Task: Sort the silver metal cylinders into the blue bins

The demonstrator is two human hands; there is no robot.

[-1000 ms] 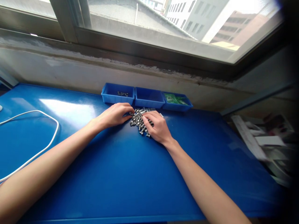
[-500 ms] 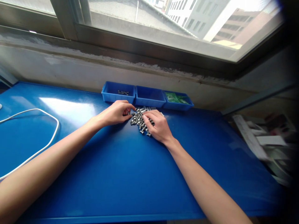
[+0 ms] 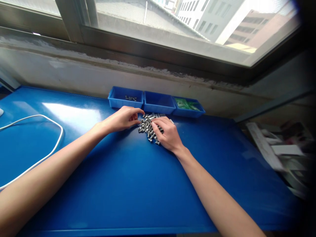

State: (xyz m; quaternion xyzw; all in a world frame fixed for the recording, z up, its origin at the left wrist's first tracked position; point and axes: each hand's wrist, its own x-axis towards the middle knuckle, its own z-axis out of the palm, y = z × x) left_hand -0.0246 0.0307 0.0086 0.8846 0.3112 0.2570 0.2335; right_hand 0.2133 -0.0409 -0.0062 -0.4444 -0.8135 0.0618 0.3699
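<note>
A heap of shiny metal bolts (image 3: 148,127) lies on the blue table (image 3: 128,184), just in front of the bins. At its left edge is my left hand (image 3: 124,118), thumb and index finger apart at the bolts; the other fingers are curled, and no held part is visible. My right hand (image 3: 168,133) rests over the heap's right side. Its thumb and fingers are drawn together at the bolts, and whatever lies between the fingertips is too small to make out. Some longer metal pieces (image 3: 156,115) show behind my right hand.
Three joined blue bins stand behind the heap: the left bin (image 3: 113,102) holds a few small metal parts, the middle bin (image 3: 158,108) shows a bare floor, the right bin (image 3: 189,113) holds green-and-white packets. A white cable (image 3: 58,141) curves across the left. Beyond is a window.
My left index finger has stretched out a little over the heap's edge, and the gap to the thumb is wider. My right hand has hardly moved.
</note>
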